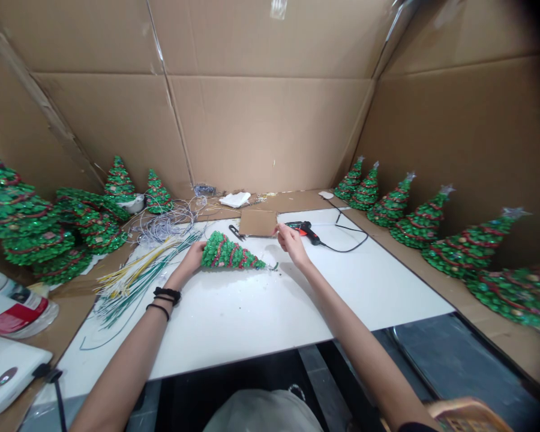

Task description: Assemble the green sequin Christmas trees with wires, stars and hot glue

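Landmark: white board [252, 318].
- White device [15, 360] with black cable: left of the board, near side.
- Clear bottle [15, 315], red label: left of the board, beyond the device.
- Green tree cluster [36, 231]: left of the board, farther back.
- Yellow, white and green stems [135, 276], loose bundle: on the board's left part.
- Left hand [193, 257]: above the board, clamped on the base of one tree.
- Held tree [227, 252], tilted on its side, tip rightward: over the board's middle.
- Cardboard piece [258, 223]: at the board's far edge.
- Right hand [291, 241]: above the board, apart from the left, fingers bunched; cannot tell whether they pinch anything.
- Glue gun [308, 233], black and red: on the board's far part.
- Star-topped trees [420, 225], row: right of the board.
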`<state>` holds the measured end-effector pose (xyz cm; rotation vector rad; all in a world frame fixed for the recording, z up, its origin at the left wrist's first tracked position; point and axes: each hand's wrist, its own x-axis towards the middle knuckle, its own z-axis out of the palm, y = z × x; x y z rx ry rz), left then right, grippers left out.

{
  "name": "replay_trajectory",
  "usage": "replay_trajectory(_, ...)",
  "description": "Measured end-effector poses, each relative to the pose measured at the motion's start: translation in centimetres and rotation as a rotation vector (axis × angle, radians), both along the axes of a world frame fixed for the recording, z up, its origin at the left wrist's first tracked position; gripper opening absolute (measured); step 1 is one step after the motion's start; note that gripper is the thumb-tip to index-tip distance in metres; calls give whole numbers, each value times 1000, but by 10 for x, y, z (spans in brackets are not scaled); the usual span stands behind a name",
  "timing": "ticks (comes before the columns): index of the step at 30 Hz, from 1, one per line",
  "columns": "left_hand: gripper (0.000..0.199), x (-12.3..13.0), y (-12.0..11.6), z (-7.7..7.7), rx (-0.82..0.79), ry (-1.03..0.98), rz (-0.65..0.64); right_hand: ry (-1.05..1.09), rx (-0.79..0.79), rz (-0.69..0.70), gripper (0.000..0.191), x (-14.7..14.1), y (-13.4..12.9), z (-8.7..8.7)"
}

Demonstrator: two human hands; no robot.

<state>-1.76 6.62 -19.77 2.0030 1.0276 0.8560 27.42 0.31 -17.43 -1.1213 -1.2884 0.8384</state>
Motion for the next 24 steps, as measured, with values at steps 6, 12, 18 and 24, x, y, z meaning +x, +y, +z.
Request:
replay_trajectory(6,21,1,-1,0,1,-7,-5,-101,14,-24,43,-3,-2,3)
replay_trajectory(12,20,1,0,0,5,-18,-6,-98,80,-85,33,-1,5,-4)
replay_trajectory(18,23,2,-1,-1,1,-37,-3,-147,83,-183,33,3,9,-9)
replay_trajectory(24,21,3,-1,-2,-3,-41,6,-195,49,-251,36,7,10,-12)
